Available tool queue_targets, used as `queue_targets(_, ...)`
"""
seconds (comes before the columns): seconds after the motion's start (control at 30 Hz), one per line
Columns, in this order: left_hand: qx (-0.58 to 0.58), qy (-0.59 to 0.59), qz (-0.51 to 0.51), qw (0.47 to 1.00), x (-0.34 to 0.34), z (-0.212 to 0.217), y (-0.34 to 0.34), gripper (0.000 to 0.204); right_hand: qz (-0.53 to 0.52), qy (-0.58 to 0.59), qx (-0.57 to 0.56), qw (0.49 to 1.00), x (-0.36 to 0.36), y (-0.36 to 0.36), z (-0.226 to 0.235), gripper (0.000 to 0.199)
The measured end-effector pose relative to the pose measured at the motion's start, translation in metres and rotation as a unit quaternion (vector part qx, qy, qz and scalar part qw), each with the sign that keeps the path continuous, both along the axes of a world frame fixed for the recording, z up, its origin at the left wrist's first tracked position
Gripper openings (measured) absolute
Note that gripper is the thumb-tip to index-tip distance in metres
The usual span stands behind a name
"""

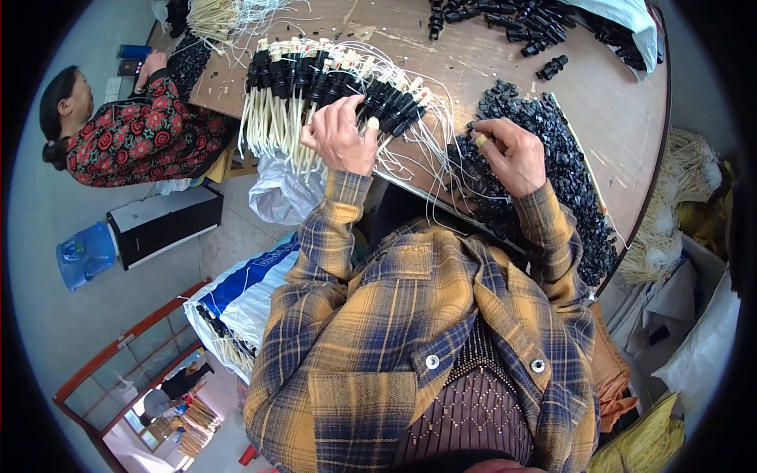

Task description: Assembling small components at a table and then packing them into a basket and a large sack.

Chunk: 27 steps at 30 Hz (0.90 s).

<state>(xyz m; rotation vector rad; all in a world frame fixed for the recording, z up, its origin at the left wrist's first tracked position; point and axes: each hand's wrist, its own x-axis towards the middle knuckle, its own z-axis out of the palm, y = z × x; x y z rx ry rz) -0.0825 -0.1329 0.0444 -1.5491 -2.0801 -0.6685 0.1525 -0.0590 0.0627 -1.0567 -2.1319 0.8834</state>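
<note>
A row of black plastic connectors [288,75] with cream tops and white wires lies along the near edge of the table. My left hand [341,138] is at the row's near side, its fingers curled and its thumb and forefinger closed around one black connector. Over a heap of small black plastic pieces [552,158], my right hand [514,156] pinches a small dark piece between thumb and forefinger. A yellow band wraps one finger of that hand. White wires [449,150] trail loosely between both hands.
Black ribbed fittings [520,24] spill from a white sack [631,27] at the far right. Bundled cream wires [217,20] lie at the far left. A co-worker in a flowered top [150,130] sits to the left. Sacks and wire bundles [666,213] crowd the right.
</note>
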Motion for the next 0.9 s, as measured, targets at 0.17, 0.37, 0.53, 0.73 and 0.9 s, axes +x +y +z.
queue_targets(0.17,-0.034,-0.019,0.046,0.998,-0.014,-0.010,-0.014,0.039,0.004,0.013,0.004,1.000,-0.039,0.011,0.000,0.016)
queue_targets(0.37,0.011,-0.048,0.016,0.999,-0.019,-0.019,-0.020,0.050,0.004,0.031,0.001,1.000,-0.092,0.032,-0.005,0.023)
queue_targets(0.53,0.087,-0.074,-0.032,0.993,-0.024,0.003,-0.031,0.061,0.084,0.088,-0.143,0.982,-0.125,0.040,0.004,0.032)
queue_targets(0.73,0.008,-0.204,-0.024,0.979,-0.002,0.050,-0.065,0.056,0.223,0.197,-0.310,0.903,-0.114,-0.009,0.047,0.033)
queue_targets(0.9,0.043,-0.211,0.032,0.976,0.014,0.053,-0.071,0.038,0.271,0.222,-0.368,0.861,-0.094,0.005,0.036,0.034)
